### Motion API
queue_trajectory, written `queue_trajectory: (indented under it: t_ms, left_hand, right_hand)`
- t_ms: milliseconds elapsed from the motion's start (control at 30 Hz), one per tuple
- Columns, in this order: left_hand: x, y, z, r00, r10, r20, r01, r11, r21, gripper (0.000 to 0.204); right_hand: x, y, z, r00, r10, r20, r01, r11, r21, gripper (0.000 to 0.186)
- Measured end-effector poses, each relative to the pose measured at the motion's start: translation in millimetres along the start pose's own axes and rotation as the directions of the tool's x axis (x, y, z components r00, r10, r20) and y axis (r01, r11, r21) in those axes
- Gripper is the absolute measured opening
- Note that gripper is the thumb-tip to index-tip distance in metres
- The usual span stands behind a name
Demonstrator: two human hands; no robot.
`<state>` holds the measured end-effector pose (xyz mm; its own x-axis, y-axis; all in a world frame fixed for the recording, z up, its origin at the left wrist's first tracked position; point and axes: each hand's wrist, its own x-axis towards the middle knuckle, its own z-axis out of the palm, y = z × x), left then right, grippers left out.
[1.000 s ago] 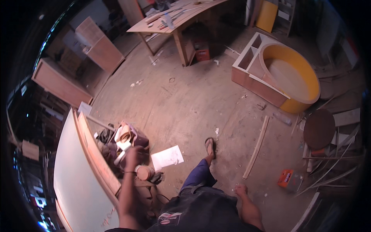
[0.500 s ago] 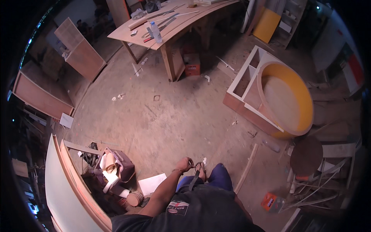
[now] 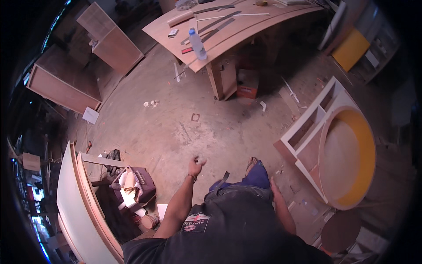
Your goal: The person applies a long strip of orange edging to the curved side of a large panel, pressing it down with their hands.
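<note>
My left hand (image 3: 196, 166) is out in front of me over the concrete floor, its fingers curled in. A small pale patch shows at the fingertips; whether it is a held thing or the fingers themselves, I cannot make out. My right hand (image 3: 275, 188) hangs low beside my right thigh, fingers stretched along the blue trousers (image 3: 257, 177), with nothing seen in it. Left of my left arm, a purple container (image 3: 146, 181) holds rolled and folded pale sheets (image 3: 129, 185). A round, ribbed wooden piece (image 3: 150, 221) lies beside it.
Ahead stands a wooden worktable (image 3: 246, 26) with a water bottle (image 3: 197, 45) and metal strips. To the right is a round cabinet frame (image 3: 323, 176) with a yellow inner wall (image 3: 365, 154). A curved pale panel (image 3: 72, 198) rises at the left. Wooden cabinets (image 3: 116, 50) stand far left.
The view has shifted, with table and round frame nearer. My left hand has moved forward, away from my foot. My right arm and hand have come into sight beside my thigh.
</note>
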<state>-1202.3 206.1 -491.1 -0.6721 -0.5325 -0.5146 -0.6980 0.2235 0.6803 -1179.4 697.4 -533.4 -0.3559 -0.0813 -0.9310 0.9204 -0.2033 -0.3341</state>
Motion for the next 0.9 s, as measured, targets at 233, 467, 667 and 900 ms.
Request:
queue_trajectory:
  t_ms: [233,467,667,900]
  left_hand:
    - [173,204,-39,0.976,0.005,-0.216,-0.092,0.916,-0.392,0.074]
    - [349,350,-76,0.966,-0.148,-0.214,-0.028,0.76,-0.649,0.071]
    - [393,334,-72,0.954,-0.088,-0.287,-0.1,0.809,-0.58,0.03]
    - [374,371,-111,0.897,0.006,-0.441,-0.238,0.848,-0.473,0.031]
  right_hand:
    - [48,-293,40,0.876,-0.481,-0.036,0.426,0.807,-0.41,0.074]
    - [90,-449,78,0.709,-0.7,-0.086,0.611,0.671,-0.42,0.053]
    - [66,-417,137,0.891,-0.416,-0.182,0.36,0.891,-0.276,0.057]
    - [84,-547,220,0.91,-0.412,0.043,0.387,0.808,-0.445,0.062]
